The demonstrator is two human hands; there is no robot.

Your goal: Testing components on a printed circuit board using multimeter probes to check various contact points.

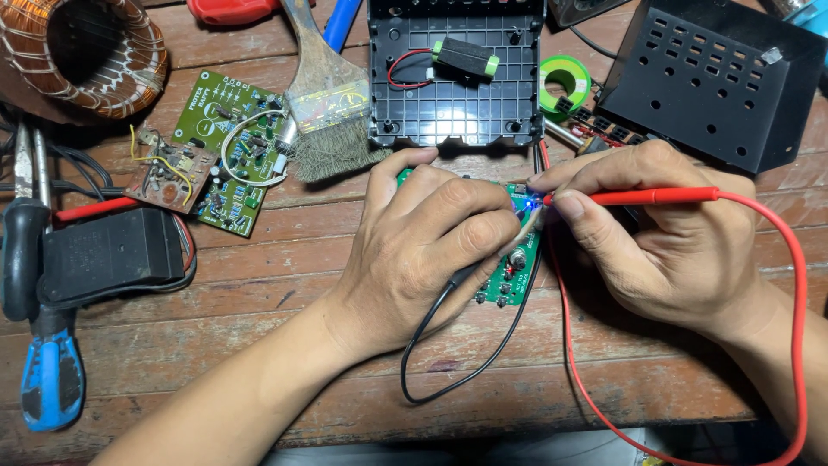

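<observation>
At centre frame, we press our left hand (427, 246) down over a small green circuit board (516, 267), fingers curled around a black probe lead (448, 345) that trails below. Our right hand (664, 233) pinches a thin red test probe (655, 197), its tip meeting the board's top right corner, beside a blue glow. A black plastic grid tray (457, 103) sits just above.

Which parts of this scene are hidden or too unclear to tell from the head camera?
- Green board: most of it is covered by the left hand.
- Black probe tip: hidden under the left fingers; only its black lead shows.
- Red probe tip: lost in blue glare beside the right hand.
- Copper coil: cut off by the top edge.
- Red lead: runs out at the bottom edge.
</observation>
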